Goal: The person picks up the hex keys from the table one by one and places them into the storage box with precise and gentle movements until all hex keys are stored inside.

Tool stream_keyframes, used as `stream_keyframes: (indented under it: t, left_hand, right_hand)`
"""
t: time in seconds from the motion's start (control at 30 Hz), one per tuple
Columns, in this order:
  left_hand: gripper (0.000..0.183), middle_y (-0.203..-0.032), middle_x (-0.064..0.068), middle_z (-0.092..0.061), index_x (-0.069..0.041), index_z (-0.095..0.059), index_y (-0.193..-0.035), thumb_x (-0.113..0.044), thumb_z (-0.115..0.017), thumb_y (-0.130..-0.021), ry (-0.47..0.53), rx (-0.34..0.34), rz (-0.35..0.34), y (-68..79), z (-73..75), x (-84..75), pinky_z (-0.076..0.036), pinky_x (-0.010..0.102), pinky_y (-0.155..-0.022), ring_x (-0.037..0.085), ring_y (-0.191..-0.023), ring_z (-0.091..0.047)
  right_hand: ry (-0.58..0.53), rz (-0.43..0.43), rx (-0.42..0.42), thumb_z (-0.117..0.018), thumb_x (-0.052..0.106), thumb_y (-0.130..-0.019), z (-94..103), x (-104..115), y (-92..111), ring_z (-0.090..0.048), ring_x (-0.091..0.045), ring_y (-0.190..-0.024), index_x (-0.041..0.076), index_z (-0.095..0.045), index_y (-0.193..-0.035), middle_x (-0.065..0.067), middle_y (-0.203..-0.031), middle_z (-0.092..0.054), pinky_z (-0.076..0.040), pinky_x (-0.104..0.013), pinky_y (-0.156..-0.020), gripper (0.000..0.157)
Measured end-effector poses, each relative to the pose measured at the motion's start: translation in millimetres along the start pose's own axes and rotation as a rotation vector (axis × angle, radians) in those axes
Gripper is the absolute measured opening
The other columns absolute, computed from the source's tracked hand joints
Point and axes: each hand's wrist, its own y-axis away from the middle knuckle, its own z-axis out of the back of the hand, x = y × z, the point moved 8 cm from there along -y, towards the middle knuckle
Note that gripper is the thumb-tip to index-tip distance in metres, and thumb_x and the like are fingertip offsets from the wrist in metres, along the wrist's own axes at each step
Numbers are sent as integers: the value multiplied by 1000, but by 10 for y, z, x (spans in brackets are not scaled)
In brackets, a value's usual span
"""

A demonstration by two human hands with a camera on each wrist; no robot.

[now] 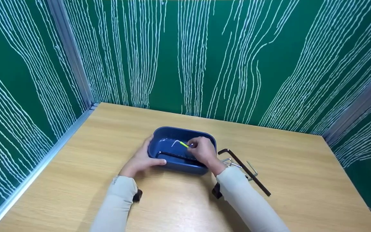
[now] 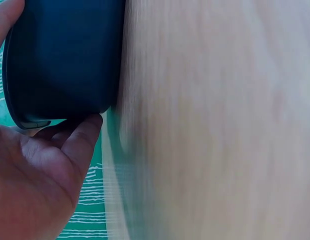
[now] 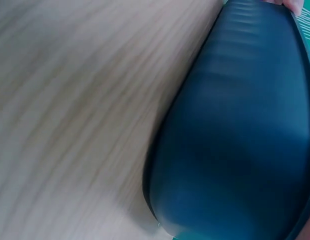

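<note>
A deep blue plastic bin (image 1: 185,168) sits on the table, its outer wall filling much of both wrist views. My left hand (image 1: 142,160) holds the bin's left end, thumb over the front rim and fingers along the side; the left wrist view shows those fingers (image 2: 82,140) against the wall. Inside the bin, my right hand (image 1: 203,149) pinches a small hex key (image 1: 183,144) with a bright yellow-green sleeve, its thin bent end pointing left. Below it in the bin lies a long black hex key (image 1: 176,156), partly hidden by the right hand.
To the right of the bin, a large dark hex key (image 1: 247,169) lies slantwise on the wooden table (image 1: 76,180). Several smaller silver hex keys (image 1: 236,165) lie near it, partly behind the right wrist. Green panels (image 1: 166,71) with white wavy lines stand around the table.
</note>
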Motion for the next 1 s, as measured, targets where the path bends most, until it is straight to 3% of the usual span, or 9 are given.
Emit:
stream_keyframes:
  t: [0.33, 0.53, 0.8, 1.0]
  left_hand:
    - [108, -141, -6, -24, -37, -12, -137, -47, -79, -52, 7, -10, 19, 8, 28, -4, -25, 49, -102, 21, -124, -29]
    - [109, -141, -6, -24, -40, -11, -137, -51, -78, -51, 8, -4, 29, 17, 19, 12, -25, 51, -101, 22, -125, -29]
    - [107, -140, -2, -27, -36, -13, -138, -43, -79, -54, 46, 1, -4, 27, 16, -14, -25, 49, -102, 22, -123, -31]
    - [107, -140, -2, -27, -38, -13, -137, -42, -80, -54, 53, 4, 3, 26, 14, -26, -25, 51, -101, 23, -124, -30]
  right_hand:
    - [40, -73, 36, -66, 19, -74, -50, -41, -4, -53, -13, -79, 24, -67, -81, 7, -85, -59, -48, -30, -73, 9]
    - [138, -19, 17, -66, 20, -70, -52, -15, -27, -55, -11, -75, 22, -67, -79, 7, -80, -61, -47, -29, -70, 9]
    - [227, 55, 13, -63, 18, -68, -92, 14, -44, -55, -8, -66, 20, -68, -75, 8, -70, -62, -47, -28, -62, 9]
    - [236, 17, 54, -64, 18, -68, -136, -28, -61, -54, -9, -66, 18, -68, -76, 8, -72, -62, -46, -29, -62, 9]
